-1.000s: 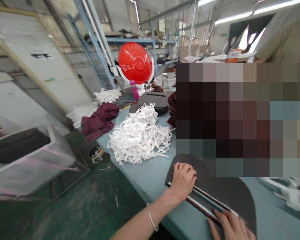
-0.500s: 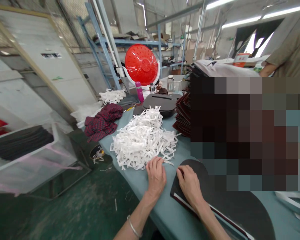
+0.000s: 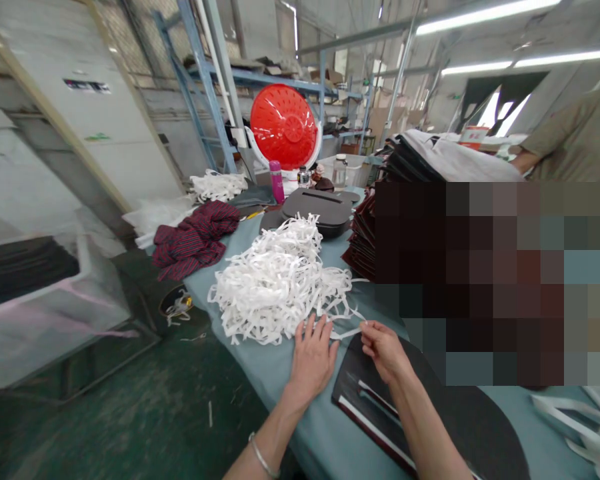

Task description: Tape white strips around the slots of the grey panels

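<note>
Right hand [image 3: 383,350]: thumb and forefinger together, clamped on the end of a white strip [image 3: 347,332]. The strip runs to 9 o'clock from that hand, back into the pile of white strips [image 3: 275,287], which sits at 10 o'clock on the desk [image 3: 260,383]. Left hand [image 3: 313,363]: fingers apart, palm down, fingertips at the pile's near edge. Metal bangle [image 3: 263,460] on left wrist. Dark D-shaped panel [image 3: 455,427] lies under and past the right hand, at 4 o'clock from the left hand. Stack of dark red panels [image 3: 360,247] at 12 o'clock from the right hand. Maroon striped cloth [image 3: 193,239] beyond the pile, at 10 o'clock. Person in khaki sleeve [image 3: 570,140] at 1 o'clock, well apart.
</note>
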Demonstrator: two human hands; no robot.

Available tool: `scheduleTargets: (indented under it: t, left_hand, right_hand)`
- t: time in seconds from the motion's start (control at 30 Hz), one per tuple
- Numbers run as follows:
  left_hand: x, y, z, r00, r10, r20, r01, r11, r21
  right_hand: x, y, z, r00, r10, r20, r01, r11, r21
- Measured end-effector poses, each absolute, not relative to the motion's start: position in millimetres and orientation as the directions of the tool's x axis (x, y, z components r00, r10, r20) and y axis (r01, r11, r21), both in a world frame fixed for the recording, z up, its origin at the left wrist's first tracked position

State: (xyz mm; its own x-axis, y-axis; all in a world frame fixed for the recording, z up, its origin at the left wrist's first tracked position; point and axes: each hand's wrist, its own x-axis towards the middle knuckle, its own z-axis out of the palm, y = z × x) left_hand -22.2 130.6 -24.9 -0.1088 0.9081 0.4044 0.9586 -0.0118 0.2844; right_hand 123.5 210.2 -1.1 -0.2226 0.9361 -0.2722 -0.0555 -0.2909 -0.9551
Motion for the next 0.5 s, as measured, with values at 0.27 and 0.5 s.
scheduleTargets:
  t: [0.27,0.5]
  left_hand:
    - [-21.9,130.8,-27.3,-0.075,0.897,0.435,0.972,-0.033,0.234]
    - [-2.8,129.8,-19.4,-0.041,0.813,0.581,0.955,-0.139,0.263]
  right_hand:
    - [202.0,188.1,29.1,-0.192,0.948,-0.254,-0.216,-0.293,-0.931]
    - [197.7,163.3,12.6,-0.141,0.961,-0.239,-0.166,-0.261,-0.951]
